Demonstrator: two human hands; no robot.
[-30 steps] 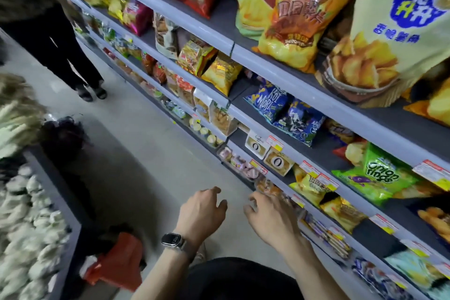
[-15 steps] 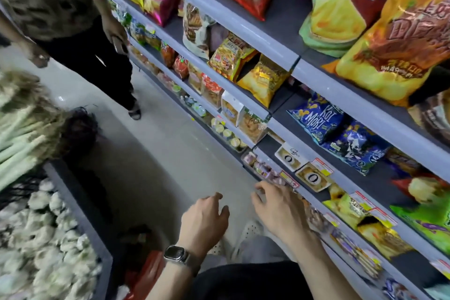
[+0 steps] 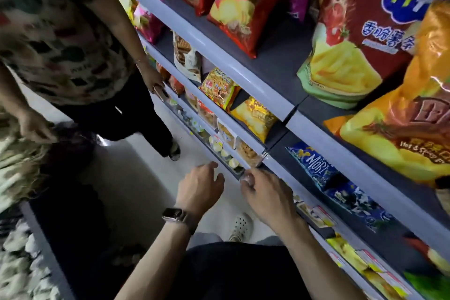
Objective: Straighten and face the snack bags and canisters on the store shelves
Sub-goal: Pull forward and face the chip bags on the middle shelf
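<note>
Snack bags fill the grey shelves (image 3: 220, 52) on my right: red chip bags (image 3: 243, 2) on top, a yellow bag (image 3: 253, 117) and a blue bag (image 3: 314, 165) lower down, a big orange bag (image 3: 414, 117) at the right. My right hand (image 3: 267, 195) reaches to a low shelf edge beside a tray of small cups (image 3: 225, 154); its fingertips pinch a small pale item, too blurred to name. My left hand (image 3: 199, 187), with a watch on the wrist, hovers just left of it, fingers loosely apart and holding nothing.
Another person (image 3: 60, 31) stands close in the aisle at the upper left, a hand with a phone (image 3: 158, 85) against the shelves. A dark bin (image 3: 41, 238) with pale produce lies at the lower left. My white shoe (image 3: 241, 226) is on the floor below my hands.
The view has swung left along the shelves. Both my hands moved left along the low shelf to the cup tray. The other person has walked much closer.
</note>
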